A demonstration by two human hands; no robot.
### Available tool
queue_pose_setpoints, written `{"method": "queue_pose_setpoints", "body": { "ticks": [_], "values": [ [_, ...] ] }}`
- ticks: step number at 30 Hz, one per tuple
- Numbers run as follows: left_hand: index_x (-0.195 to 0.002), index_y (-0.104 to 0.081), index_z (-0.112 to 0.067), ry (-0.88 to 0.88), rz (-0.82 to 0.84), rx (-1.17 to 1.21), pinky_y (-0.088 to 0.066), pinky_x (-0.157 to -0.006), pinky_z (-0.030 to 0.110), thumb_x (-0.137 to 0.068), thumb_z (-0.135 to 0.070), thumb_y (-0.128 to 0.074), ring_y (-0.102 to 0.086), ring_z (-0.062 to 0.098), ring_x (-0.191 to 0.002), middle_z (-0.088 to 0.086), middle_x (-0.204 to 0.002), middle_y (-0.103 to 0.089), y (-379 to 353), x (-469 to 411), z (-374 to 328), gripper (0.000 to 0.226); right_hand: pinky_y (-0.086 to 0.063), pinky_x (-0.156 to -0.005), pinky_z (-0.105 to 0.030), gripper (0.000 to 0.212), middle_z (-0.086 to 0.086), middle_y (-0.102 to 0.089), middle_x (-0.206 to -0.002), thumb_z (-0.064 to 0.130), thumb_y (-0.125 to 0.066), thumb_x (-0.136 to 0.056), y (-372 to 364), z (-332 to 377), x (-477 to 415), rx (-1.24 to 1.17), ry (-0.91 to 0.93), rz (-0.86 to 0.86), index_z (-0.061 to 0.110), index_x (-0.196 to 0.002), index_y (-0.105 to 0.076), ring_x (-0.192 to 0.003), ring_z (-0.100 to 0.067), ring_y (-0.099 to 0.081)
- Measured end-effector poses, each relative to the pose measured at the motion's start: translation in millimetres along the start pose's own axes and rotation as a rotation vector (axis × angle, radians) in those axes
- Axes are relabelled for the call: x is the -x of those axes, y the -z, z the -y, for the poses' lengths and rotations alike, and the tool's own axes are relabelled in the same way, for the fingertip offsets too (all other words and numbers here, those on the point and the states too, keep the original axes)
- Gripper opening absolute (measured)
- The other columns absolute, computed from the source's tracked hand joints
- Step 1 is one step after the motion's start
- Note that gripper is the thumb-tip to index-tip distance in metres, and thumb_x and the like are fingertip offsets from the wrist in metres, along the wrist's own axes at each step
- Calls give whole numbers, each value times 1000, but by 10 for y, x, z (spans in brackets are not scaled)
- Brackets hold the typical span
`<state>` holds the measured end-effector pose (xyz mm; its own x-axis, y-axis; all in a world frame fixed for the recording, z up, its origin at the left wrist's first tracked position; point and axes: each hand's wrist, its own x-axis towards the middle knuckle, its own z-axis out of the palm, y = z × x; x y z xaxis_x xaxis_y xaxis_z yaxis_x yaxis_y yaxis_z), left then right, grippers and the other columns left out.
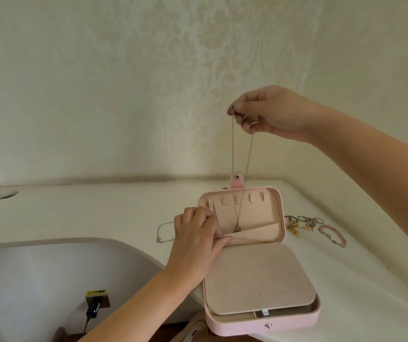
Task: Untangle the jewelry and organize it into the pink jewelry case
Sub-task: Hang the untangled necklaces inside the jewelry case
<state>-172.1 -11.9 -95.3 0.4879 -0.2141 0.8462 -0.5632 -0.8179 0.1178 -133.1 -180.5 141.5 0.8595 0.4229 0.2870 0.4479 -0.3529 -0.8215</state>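
Observation:
The pink jewelry case (282, 324) lies open on the white table, its lid (280, 213) upright with a row of small hooks. My right hand (269, 114) is raised high and pinches the two ends of a thin chain necklace (233, 154). The chain hangs down in front of the lid, and its small pendant (237, 228) dangles just above the lid's elastic pocket (254, 233). My left hand (198, 238) grips the pocket's edge at the lid's left side. Another chain (214, 213) hangs from the leftmost hook, partly hidden by my fingers.
A thin chain (163, 230) lies on the table left of the case. Right of it sit a cluster of rings and charms (304, 224) and a pink bead bracelet (333, 234). A grey chair back (50, 267) and a plugged-in charger (94, 308) are at lower left.

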Motion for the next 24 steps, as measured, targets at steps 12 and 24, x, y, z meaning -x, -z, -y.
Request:
{"method": "queue_pose_setpoints", "body": {
  "ticks": [12, 24],
  "values": [
    [-70, -58, -20, 28, 13, 8, -25, -74, 25, -76, -48, -63, -39, 13, -88, -6, -88, -54, 5, 2, -5, 29, -46, -55, -16, 7, -10, -70, -67, 7, -72, -83, -476, -564, 305, 155, 94, -154, 13, -84, -75, -50, -4, -56],
    [-67, -58, -18, 23, -8, 28, -24, -75, 23, -71, -42, -70, -39, 13, -89, -5, -86, -55, 7, 3, -9, 27, -47, -56, -25, 7, -2, -64, -77, 16, -70, -77, -896, -1196, 466, 619, 495, -369, 12, -79, -76, -64, -10, -58]
  ]
}}
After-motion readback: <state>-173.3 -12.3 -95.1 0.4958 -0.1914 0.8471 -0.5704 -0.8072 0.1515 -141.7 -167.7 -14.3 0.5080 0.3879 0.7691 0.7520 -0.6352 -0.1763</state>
